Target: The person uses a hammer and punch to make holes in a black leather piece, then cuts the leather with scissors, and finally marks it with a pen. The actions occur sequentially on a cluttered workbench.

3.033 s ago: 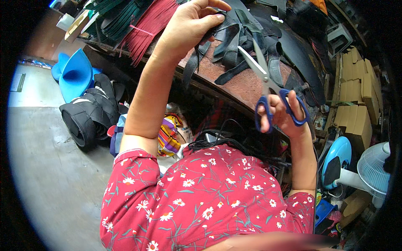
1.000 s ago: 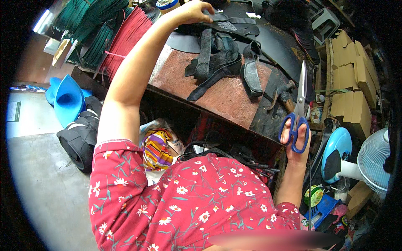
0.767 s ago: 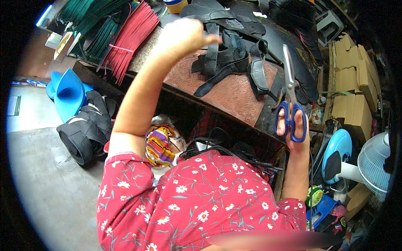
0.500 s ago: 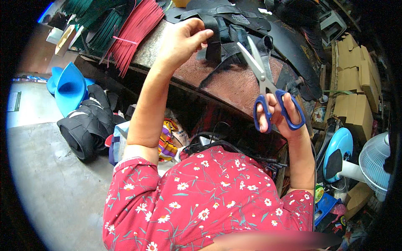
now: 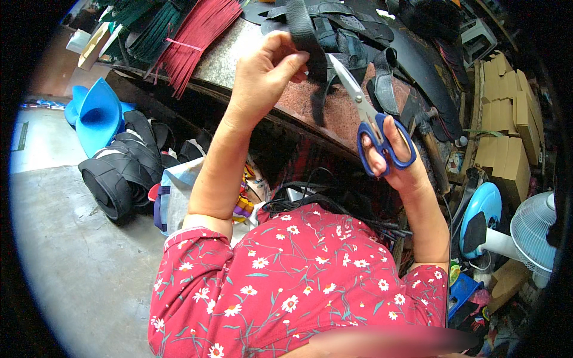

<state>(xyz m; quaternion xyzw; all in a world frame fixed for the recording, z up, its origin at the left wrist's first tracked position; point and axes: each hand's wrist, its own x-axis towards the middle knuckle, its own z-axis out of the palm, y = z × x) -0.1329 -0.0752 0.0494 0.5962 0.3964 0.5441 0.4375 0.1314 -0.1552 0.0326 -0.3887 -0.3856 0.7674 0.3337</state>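
My left hand is closed, pinching a black leather-like strap between thumb and fingers above the table's front edge. The strap runs up past the fingers, and its lower part hangs beside them. In my right hand is a pair of scissors with blue handles, my fingers and thumb through the loops. Its blades look closed or nearly so, and their tips point up and left beside the strap. Whether they touch it I cannot tell. More black straps lie in a heap on the table behind.
The worktable has a speckled top. A bundle of red strips lies on its left, near dark green strips. A wooden tool handle is at right, before cardboard boxes and a fan. Black rolls stand on the floor.
The scissors' blades have come together from wide apart, and my right hand has shifted slightly left. My left hand has moved a little right and down, with the strap raised beside it.
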